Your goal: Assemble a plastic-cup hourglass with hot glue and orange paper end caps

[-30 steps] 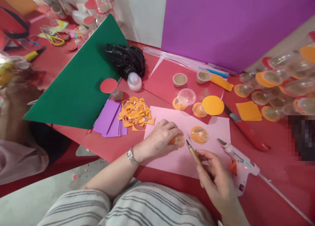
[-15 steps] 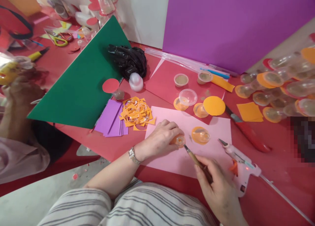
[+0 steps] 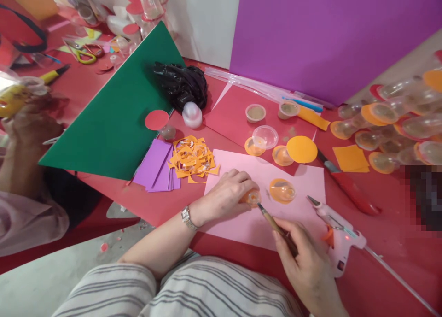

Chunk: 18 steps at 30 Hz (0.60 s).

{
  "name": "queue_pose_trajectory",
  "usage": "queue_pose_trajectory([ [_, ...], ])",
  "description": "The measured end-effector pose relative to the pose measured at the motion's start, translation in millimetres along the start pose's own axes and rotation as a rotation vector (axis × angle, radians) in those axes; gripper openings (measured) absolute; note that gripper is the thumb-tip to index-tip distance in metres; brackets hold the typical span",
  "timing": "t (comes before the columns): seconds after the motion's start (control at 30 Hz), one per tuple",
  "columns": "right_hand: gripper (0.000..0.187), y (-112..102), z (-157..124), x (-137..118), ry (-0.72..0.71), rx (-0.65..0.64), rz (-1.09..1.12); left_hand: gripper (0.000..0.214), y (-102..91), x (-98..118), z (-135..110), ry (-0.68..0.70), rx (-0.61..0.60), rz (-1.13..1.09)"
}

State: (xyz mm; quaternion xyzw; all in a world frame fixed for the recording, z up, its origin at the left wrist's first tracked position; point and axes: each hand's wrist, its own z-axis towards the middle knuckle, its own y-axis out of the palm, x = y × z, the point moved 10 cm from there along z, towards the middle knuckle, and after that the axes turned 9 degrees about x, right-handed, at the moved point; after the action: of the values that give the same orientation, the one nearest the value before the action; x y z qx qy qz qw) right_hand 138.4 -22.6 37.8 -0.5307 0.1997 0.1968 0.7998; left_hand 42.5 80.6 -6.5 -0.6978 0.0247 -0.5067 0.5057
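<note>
In your right hand (image 3: 305, 257), nearest to you, the thumb and fingers pinch a slim tool with wooden handle and dark metal tip (image 3: 272, 222). Its long axis runs slanting from your fingers, away from you and toward your left, and the tip stands at the near right edge of a small clear plastic piece with orange base (image 3: 253, 198). Whether the tip touches this edge or is only just beside it, I cannot tell. The small piece lies on a light pink paper sheet (image 3: 235, 227), to the left of your right hand and a little farther from you; your left hand (image 3: 226, 190) is the nearer one, because its fingers curl around the piece from the left side and hold it, covering a part of it. Right of this piece, apart from it, a clear plastic dome on a flat orange disc (image 3: 282, 190) rests on the same sheet. To the right of the sheet lies a pale pink glue gun (image 3: 336, 218). Farther from you, at the left, there is a loose heap of orange paper scraps (image 3: 193, 155), and behind it a crumpled black plastic bag (image 3: 183, 86).
</note>
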Motion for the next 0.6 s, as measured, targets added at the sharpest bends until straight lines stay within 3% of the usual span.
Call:
queue_pose_trajectory([
  [0.37, 0.018, 5.8, -0.1, 2.0, -0.074, -0.079, -0.006, 0.027, -1.5, 4.2, -0.7, 0.035, 0.033, -0.060],
  [0.6, 0.018, 2.2, 4.5, -1.3, -0.070, -0.056, -0.048, 0.025, -1.2, 4.8, -0.3, 0.045, 0.040, -0.064],
])
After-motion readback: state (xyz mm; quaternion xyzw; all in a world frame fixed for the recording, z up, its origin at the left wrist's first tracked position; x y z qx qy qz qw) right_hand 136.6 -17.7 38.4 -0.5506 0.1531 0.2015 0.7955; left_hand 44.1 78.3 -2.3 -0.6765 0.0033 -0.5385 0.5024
